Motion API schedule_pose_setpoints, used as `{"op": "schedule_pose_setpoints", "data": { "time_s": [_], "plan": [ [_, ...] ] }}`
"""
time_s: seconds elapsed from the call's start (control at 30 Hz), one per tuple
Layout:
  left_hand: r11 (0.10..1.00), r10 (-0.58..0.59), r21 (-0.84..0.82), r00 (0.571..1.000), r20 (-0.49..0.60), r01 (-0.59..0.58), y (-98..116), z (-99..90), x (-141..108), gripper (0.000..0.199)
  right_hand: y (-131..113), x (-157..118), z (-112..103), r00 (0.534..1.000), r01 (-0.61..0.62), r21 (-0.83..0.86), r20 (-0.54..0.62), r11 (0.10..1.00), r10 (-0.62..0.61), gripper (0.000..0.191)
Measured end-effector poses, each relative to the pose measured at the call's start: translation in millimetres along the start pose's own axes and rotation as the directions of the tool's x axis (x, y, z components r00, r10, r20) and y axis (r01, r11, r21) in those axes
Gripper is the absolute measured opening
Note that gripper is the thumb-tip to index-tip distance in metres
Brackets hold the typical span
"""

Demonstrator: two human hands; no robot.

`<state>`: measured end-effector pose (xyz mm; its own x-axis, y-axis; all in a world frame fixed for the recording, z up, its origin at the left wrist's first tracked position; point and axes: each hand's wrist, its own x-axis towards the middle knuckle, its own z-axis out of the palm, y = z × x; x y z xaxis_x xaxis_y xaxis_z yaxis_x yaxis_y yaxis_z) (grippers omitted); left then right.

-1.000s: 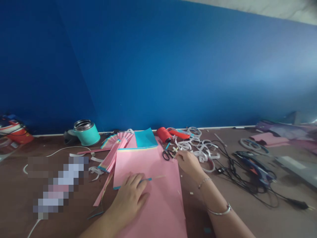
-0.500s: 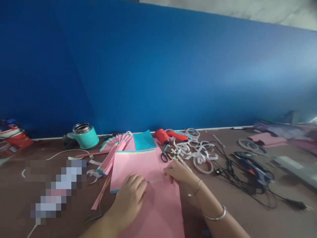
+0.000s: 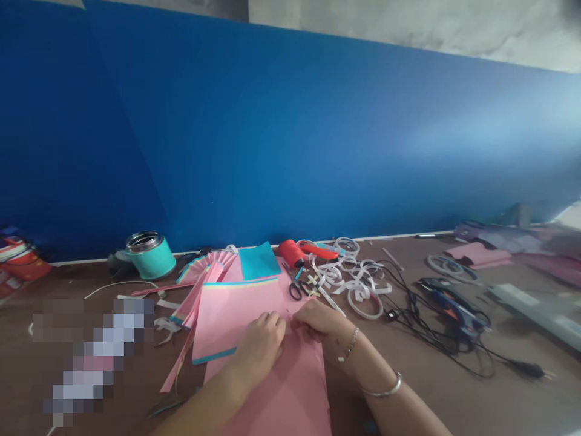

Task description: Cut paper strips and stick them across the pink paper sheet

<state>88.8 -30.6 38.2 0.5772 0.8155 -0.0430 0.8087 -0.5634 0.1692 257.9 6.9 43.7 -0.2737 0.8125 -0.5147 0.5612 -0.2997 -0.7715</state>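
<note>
My left hand, fingers curled and close together, rests on a pink sheet with blue and cream edge stripes. Close by on the right, my right hand is closed in a pinch low over the pink paper; a bracelet and a silver bangle circle that arm. The fingertips of both hands almost meet, and what they hold is hidden. Under both hands runs a longer pink sheet. Black-handled scissors lie just beyond my right hand, near a white stick-like piece.
Behind the sheets lie blue paper, a pleated pink paper fan and a red spool. Curled white strips and a tape roll lie right of them. Further right are a glue gun with black cable and a power strip. A turquoise cup stands left.
My left hand has moved right, toward my right hand, narrowing the gap between them. The pale strip seen between the fingers before is now mostly hidden. The view has shifted slightly.
</note>
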Motion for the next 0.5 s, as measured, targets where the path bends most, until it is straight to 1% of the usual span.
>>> {"op": "schedule_pose_setpoints", "data": {
  "time_s": [0.07,0.17,0.27,0.33,0.43,0.5],
  "plan": [
    [1.000,0.005,-0.017,1.000,-0.023,-0.006,-3.6,4.4,-0.9,0.020,1.8,0.7,-0.5,1.000,0.011,0.004,0.005,1.000,-0.011,0.035],
    [0.996,-0.003,-0.092,0.997,-0.073,-0.003,-9.3,10.0,-2.0,0.019,3.7,0.9,-0.4,0.999,0.033,0.014,0.020,0.999,-0.034,0.035],
    [0.983,-0.020,-0.183,0.992,-0.125,-0.003,-13.0,14.0,-2.2,0.016,6.2,0.8,-0.2,0.996,0.059,0.026,0.059,0.998,-0.061,0.035],
    [0.975,-0.035,-0.223,0.989,-0.146,0.002,-13.7,15.3,-2.0,0.014,8.9,1.3,-0.9,0.991,0.092,0.068,0.094,0.993,-0.098,0.033],
    [0.963,-0.072,-0.268,0.985,-0.155,0.028,-13.2,14.8,-1.4,0.013,13.0,2.9,-2.4,0.974,0.137,0.159,0.156,0.978,-0.162,0.023],
    [0.950,-0.118,-0.307,0.980,-0.163,0.064,-12.6,13.8,-1.0,0.012,14.0,4.0,-2.1,0.970,0.144,0.166,0.172,0.976,-0.172,0.014]
  ]
}}
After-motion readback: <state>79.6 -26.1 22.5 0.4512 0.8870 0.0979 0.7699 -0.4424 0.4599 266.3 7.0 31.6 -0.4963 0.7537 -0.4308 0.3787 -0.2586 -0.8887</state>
